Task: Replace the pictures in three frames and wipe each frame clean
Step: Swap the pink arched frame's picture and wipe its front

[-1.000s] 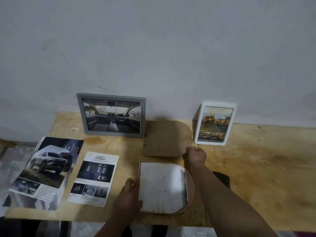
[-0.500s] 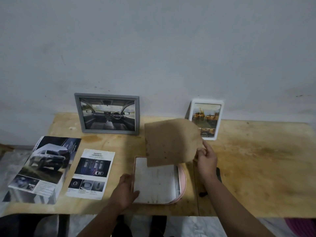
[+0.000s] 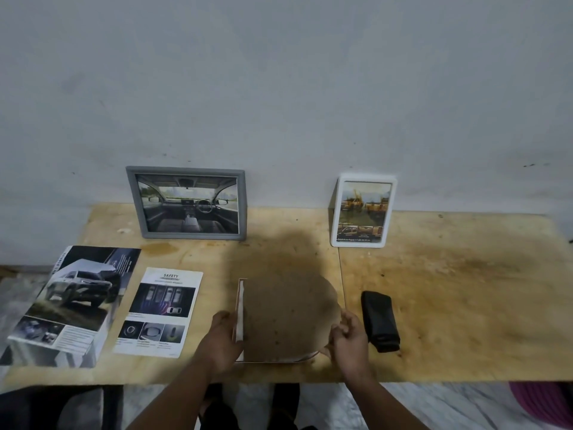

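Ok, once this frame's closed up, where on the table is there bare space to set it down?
The widest bare patch is the table's right part, right of the black folded cloth and the white frame. A smaller one lies between the grey frame and the white frame. The left is crowded by the car brochure and safety leaflet.

We have only one view, a wide-angle camera on the person's head, looking forward and down across the wooden table (image 3: 449, 305) toward the grey wall (image 3: 279, 88), which fills the upper half of the frame. It sits close above the near table edge, with both forearms entering from the bottom centre.
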`<state>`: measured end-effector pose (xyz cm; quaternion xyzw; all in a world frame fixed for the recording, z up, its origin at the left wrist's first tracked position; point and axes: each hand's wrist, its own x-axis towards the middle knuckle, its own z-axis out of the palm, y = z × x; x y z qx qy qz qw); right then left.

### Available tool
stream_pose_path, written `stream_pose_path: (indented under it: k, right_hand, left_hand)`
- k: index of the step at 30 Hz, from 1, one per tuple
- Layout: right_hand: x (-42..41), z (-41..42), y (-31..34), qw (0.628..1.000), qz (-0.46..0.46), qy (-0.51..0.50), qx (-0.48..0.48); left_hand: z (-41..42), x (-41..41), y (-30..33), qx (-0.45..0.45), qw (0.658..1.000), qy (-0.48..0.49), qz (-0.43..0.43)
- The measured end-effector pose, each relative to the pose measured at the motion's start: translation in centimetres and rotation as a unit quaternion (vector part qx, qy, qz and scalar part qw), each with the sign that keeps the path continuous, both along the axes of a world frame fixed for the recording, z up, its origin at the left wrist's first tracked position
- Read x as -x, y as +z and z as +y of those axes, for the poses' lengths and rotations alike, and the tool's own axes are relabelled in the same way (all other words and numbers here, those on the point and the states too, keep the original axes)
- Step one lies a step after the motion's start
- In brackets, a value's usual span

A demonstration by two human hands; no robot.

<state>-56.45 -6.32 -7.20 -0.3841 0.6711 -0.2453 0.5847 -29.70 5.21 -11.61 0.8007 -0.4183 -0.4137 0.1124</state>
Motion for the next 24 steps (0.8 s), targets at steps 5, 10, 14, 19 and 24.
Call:
stream_pose_path:
  k: [5,10,14,19,24]
  right_hand:
    - [-0.5,0.8,-2.2,0.998,0.048,0.036,-0.006]
    - [0.0,0.9,-3.5,0.959,0.221,0.160,0.071]
    - [0.0,0.8,-4.0,0.924,0.295,0.227,0.086]
    - [0.1,0.1,-2.8,0.909,0.311,0.268,0.068]
    - [-0.2,-1.6,-2.3,0.869,0.331,0.360,0.077]
  left_hand:
    - [-0.2,0.2,0.6,0.012,1.000,0.004,0.006]
    - [-0.2,0.4,0.9,0.008,1.000,-0.011,-0.010]
    - [-0.3,0.4,0.9,-0.007,1.000,-0.017,-0.008]
    - [-0.6,0.8,1.5,-0.047,0.996,-0.053,-0.061]
    - [-1.0,1.1,2.0,-0.069,0.983,-0.091,-0.143]
